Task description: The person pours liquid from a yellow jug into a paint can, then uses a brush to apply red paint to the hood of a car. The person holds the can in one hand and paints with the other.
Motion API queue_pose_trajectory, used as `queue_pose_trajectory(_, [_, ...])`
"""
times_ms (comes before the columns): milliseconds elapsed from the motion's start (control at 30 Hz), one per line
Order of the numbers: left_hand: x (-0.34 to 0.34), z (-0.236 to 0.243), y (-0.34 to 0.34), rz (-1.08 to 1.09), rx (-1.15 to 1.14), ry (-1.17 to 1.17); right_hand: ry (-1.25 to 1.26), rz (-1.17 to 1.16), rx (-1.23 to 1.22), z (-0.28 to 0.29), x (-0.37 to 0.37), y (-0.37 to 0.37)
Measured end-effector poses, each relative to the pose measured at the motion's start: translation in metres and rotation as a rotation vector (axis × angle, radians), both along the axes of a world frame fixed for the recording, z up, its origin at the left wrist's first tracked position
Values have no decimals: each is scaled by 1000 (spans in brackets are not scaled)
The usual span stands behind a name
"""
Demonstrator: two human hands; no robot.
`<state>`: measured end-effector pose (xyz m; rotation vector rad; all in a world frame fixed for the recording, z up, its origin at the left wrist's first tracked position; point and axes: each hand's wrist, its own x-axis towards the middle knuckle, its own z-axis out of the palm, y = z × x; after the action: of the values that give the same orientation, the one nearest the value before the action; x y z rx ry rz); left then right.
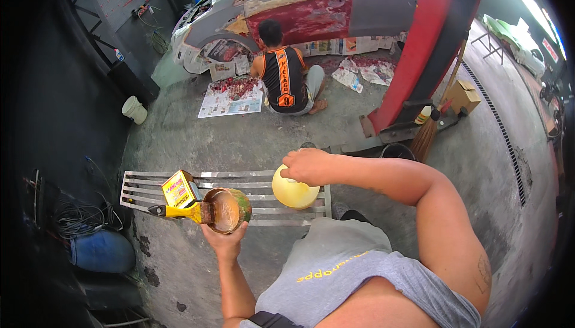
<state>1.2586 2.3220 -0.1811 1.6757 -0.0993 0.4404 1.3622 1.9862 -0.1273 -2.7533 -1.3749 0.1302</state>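
Observation:
My left hand (223,237) holds a cylindrical can (233,219) with tan, creamy stuff inside and streaked sides. A brush with a yellow and black handle (182,211) lies across the can's left side. Behind it, a yellow rectangular tin (178,187) stands on a slatted metal bench (263,222). My right hand (305,166) is closed on the top of a pale yellow rounded container (296,195) at the bench's right end; whether it rests on the bench, I cannot tell.
A person (286,76) squats beside a masked car (381,10) with newspaper (215,106) on the floor. A red lift post (407,46), broom (424,139), black bucket (398,155) and cardboard box (462,95) are at right; a blue drum (102,251), coiled cables (81,217) and white bucket (135,109) at left.

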Motion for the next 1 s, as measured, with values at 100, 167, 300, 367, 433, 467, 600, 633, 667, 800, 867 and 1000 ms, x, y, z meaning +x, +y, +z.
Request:
queue_pose_trajectory(100, [4,6,-4,-34,10,23,-28,-7,-52,-1,-1,2])
queue_pose_trajectory(167, [6,11,-8,-37,32,54,-15,-32,52,1,-6,-2])
queue_pose_trajectory(300, [6,20,-25,-53,-51,55,-164,-297,550,-7,-35,-37])
queue_pose_trajectory(367, [6,25,-34,-72,11,60,-51,-488,703,-25,-55,-80])
queue_pose_trajectory(433, [4,31,-47,-95,60,92,-136,-707,729,-56,-97,-126])
queue_pose_trajectory(467, [4,34,-56,-103,73,119,-106,-800,691,-76,-123,-150])
queue_pose_trajectory(600, [7,46,-110,-139,182,79,177,-1239,511,-173,-256,-233])
queue_pose_trajectory(633, [6,48,-128,-182,187,75,326,-1278,356,-197,-297,-256])
queue_pose_trajectory(667, [4,51,-147,-225,191,74,450,-1339,186,-220,-341,-272])
queue_pose_trajectory(800, [-15,57,-255,-375,126,62,1096,-1607,174,-295,-538,-323])
queue_pose_trajectory(867, [-30,58,-326,-468,74,20,1524,-1697,359,-320,-629,-336])
queue_pose_trajectory(1000, [-75,65,-476,-626,-26,26,1448,-1691,595,-349,-741,-353])
